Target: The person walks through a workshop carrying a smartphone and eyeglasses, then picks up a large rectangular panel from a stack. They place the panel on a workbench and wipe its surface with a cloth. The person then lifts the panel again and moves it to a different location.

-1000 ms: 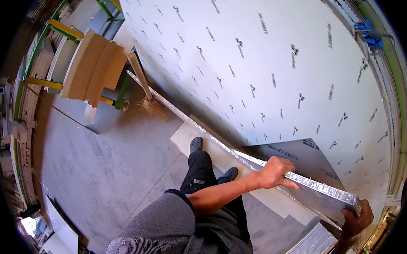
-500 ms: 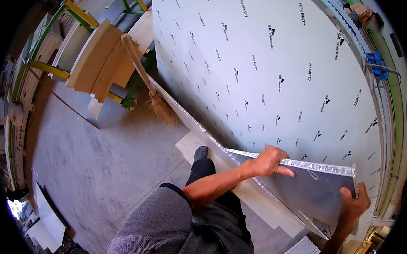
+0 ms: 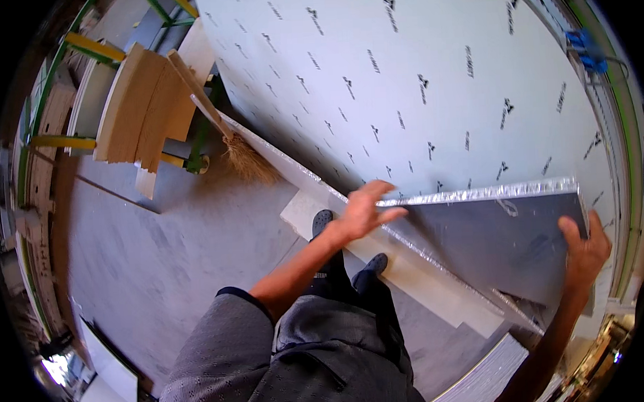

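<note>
A grey panel (image 3: 482, 244) with a silvery, ribbed top edge leans in front of a large white printed sheet (image 3: 375, 91). My right hand (image 3: 586, 254) grips the panel's right edge, thumb on the grey face and fingers round behind. At the panel's upper left corner is my left hand (image 3: 362, 213), its thumb and forefinger spread apart on either side of the edge; whether it touches cannot be told. A long, narrow silver-edged strip (image 3: 299, 173) runs diagonally beneath the left hand, along the foot of the white sheet.
A straw broom (image 3: 248, 161) leans at the strip's far end. Curved wooden pieces (image 3: 135, 108) rest on a green and yellow frame (image 3: 64, 142) at left. Pale boards (image 3: 419, 290) lie by my feet, and stacked sheets (image 3: 488, 373) stand near my right forearm.
My left hand has slid leftward along the top edge to the corner and spread its fingers. The panel's right end has risen, with my right hand still on it. My view has shifted.
</note>
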The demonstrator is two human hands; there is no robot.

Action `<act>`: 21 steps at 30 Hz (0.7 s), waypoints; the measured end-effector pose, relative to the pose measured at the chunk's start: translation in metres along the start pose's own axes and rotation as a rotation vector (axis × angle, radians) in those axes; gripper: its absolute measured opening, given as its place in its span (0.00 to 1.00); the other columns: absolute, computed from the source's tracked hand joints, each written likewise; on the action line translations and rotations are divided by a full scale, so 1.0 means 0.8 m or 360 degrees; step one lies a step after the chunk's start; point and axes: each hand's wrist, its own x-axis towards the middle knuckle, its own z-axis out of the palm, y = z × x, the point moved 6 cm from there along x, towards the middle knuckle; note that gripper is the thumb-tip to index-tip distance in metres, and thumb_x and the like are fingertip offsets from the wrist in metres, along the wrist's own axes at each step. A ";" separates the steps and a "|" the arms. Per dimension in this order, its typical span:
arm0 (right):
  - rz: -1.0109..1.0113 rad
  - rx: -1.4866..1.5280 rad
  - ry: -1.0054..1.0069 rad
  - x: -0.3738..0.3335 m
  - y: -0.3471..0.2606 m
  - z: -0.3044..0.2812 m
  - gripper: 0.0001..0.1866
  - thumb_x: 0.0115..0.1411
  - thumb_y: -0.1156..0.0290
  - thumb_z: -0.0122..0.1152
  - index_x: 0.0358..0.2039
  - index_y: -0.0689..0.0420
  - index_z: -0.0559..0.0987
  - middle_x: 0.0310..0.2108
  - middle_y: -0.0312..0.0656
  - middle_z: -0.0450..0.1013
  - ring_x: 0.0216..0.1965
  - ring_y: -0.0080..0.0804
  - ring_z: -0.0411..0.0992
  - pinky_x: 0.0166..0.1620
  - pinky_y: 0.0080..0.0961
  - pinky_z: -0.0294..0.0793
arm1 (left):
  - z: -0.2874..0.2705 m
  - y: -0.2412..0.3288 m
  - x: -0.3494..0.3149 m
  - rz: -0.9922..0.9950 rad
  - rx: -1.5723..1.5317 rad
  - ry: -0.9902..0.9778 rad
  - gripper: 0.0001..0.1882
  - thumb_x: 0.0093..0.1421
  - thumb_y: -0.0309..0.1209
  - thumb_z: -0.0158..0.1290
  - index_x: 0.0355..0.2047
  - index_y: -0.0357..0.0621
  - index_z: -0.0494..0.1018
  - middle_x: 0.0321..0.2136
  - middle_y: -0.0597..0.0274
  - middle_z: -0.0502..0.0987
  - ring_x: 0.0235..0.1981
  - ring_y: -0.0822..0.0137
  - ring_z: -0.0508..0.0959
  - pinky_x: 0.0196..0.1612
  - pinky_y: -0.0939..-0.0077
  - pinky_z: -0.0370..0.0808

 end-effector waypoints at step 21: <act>-0.0189 0.0450 0.0226 0.030 0.041 0.023 0.27 0.50 0.46 0.64 0.34 0.60 0.79 0.35 0.53 0.76 0.43 0.49 0.74 0.47 0.43 0.70 | 0.027 -0.070 -0.203 -0.0255 0.0490 -0.0772 0.06 0.50 0.25 0.60 0.29 0.36 0.76 0.28 0.48 0.79 0.28 0.56 0.81 0.31 0.66 0.76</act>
